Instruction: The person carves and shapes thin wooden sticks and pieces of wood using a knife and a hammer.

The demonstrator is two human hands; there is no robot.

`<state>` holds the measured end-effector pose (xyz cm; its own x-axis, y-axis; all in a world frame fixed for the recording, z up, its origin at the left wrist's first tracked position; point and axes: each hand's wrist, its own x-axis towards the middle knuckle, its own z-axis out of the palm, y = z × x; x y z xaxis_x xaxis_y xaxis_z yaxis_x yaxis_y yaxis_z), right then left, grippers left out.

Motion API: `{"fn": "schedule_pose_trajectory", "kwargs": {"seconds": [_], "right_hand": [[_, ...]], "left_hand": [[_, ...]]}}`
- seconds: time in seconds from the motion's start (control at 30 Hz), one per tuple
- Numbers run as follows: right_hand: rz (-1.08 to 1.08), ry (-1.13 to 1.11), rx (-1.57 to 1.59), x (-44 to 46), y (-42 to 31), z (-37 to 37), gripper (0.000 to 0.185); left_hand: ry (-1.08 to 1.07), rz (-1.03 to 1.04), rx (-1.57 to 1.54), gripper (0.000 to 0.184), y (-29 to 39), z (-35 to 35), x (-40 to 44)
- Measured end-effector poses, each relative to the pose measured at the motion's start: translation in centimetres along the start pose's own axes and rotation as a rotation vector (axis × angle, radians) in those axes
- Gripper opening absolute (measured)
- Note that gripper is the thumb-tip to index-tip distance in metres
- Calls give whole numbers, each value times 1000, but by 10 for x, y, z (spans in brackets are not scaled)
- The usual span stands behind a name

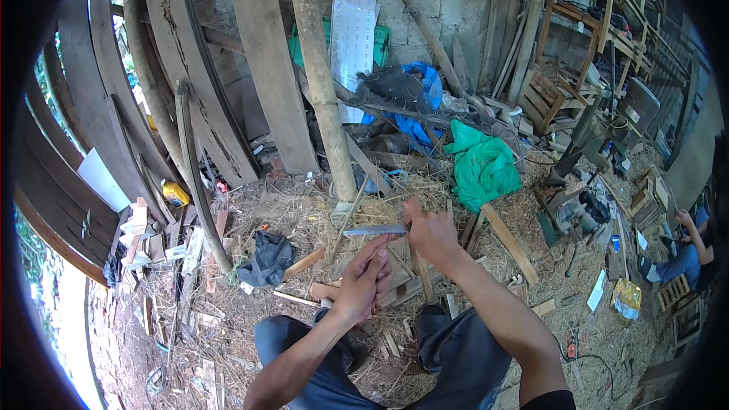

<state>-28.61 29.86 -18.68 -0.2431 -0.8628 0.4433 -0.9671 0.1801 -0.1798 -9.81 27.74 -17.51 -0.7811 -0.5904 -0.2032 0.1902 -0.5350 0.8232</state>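
Observation:
My right hand [430, 235] is closed at the right end of a knife [372, 231]. Its flat grey blade points left, and its handle is hidden in my fist. Just below the blade is my left hand [366, 282], with the index finger reaching up to the blade's lower edge near my right hand. The other fingers of that hand are curled in, and I cannot make out whether anything is in them. Both hands are above the ground in front of my knees.
Wood scraps and shavings cover the ground. A green plastic bag [486, 165] lies ahead right, a black bag [267, 260] to the left. A wooden post [323, 91] stands ahead. A yellow bottle [175, 193] is at left. Another person [687, 247] sits at far right.

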Motion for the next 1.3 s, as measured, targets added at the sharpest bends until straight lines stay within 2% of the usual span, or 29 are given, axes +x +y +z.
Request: {"fn": "schedule_pose_trajectory", "kwargs": {"seconds": [0.07, 0.2, 0.3, 0.4, 0.47, 0.5, 0.57, 0.6, 0.67, 0.7, 0.77, 0.8, 0.87, 0.9, 0.93, 1.0, 1.07, 1.13, 1.17, 1.23, 1.3], "right_hand": [[107, -92, -112, 7, 14, 5, 22], [456, -26, -200, 6, 96, 34, 18], [482, 48, -72, -9, 101, 16, 12], [357, 53, 71, -3, 65, -3, 9], [91, 88, 273, -5, 38, -12, 11], [93, 87, 279, -5, 22, -15, 11], [-113, -21, 187, -6, -3, -19, 13], [-110, -18, 192, -4, -7, -16, 13], [-11, -99, -9, 1, -9, -13, 13], [135, -89, 0, 5, 12, 10, 13], [406, -105, -75, 12, 64, 18, 14], [542, -124, -150, 14, 84, 10, 15], [570, -72, -95, -6, 99, 9, 13], [570, -44, -61, -11, 103, 9, 13], [559, -57, -72, -11, 97, 7, 13], [378, 5, 93, -7, 78, 8, 14], [200, 13, 168, -5, 40, -9, 12], [61, -120, 193, -4, 7, -16, 15], [61, -119, 198, -5, -3, -9, 15], [-174, -150, 119, -10, -18, 4, 20], [-153, -161, 95, -7, -19, 7, 23]], "left_hand": [[-18, 54, 64, 37, 1, 3, -3], [-66, 94, 250, 37, 0, 9, -15], [-27, 80, 159, 35, 8, 10, -13], [98, 95, 171, 29, -2, -6, 2], [110, 157, 212, 24, -4, -8, 6], [113, 154, 216, 24, -5, -7, 6], [88, 204, 371, 21, -7, -1, 7], [88, 201, 377, 21, -10, -2, 8], [91, 349, 473, 21, -20, -6, 9], [89, 344, 480, 21, -20, -5, 3], [36, 523, 828, 21, -17, 3, -11], [29, 532, 835, 21, -16, 7, -13], [110, 466, 739, 23, -12, 9, -14], [110, 355, 699, 23, -12, -7, -8], [121, 351, 682, 23, -12, -15, -5], [200, 131, 388, 24, -9, -23, 5], [171, 147, 333, 24, -10, -19, 8], [154, 176, 320, 23, -9, -9, 7], [157, 176, 325, 23, -12, -9, 8], [212, 210, 383, 23, -18, -10, 10], [208, 241, 376, 23, -20, -11, 8]]}}
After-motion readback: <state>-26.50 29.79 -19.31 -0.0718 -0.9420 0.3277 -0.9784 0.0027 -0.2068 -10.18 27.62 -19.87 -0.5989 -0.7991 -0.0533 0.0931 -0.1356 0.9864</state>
